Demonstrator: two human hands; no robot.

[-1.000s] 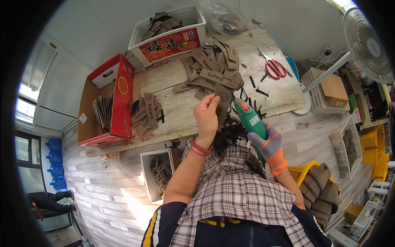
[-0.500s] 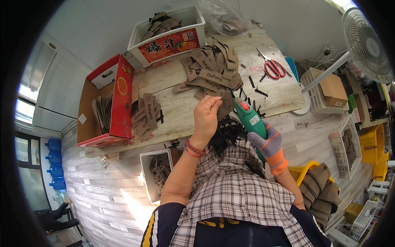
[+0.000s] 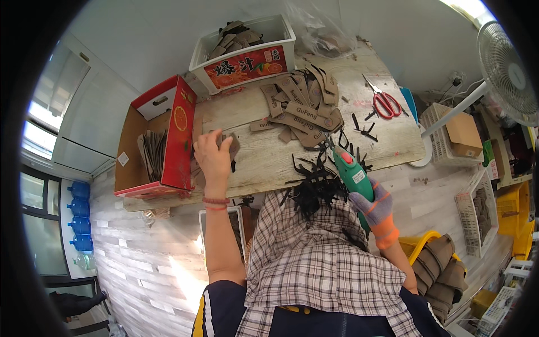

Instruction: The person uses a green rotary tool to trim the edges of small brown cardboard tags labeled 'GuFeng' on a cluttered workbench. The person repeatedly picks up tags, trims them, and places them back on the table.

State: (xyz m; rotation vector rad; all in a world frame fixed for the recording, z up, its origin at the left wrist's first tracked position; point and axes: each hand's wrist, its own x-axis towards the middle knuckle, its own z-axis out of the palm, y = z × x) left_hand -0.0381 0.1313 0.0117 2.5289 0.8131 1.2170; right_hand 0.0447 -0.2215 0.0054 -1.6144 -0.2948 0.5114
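Your table (image 3: 255, 160) carries everything within arm's reach, and your checked apron (image 3: 331, 253) comes up to its near edge, where it probably keeps scraps off your clothes. On your left stands the red box (image 3: 181, 132), its tags packed on edge, likely to save room. Behind, the white bin (image 3: 250, 66) sits at the back, perhaps to leave the middle free.

Your gloved right hand (image 3: 375, 205) is wrapped around the green tool (image 3: 355, 177), nose pointing away from you over the black strips (image 3: 314, 188); the glove presumably guards that hand. Your bare left hand (image 3: 213, 160) reaches beside the red box, thumb and fingers parted over the near tags (image 3: 234, 144). It seems to grip nothing, though I can't tell whether the fingertips touch them; bare skin likely helps with flat pieces.

The main pile of tags (image 3: 303, 115) lies loose mid-table, between both hands' reach. The red scissors (image 3: 387, 105) rest to the right, apart from the pile. Smallest, the black strips heap at the table's edge, overlapping the apron.
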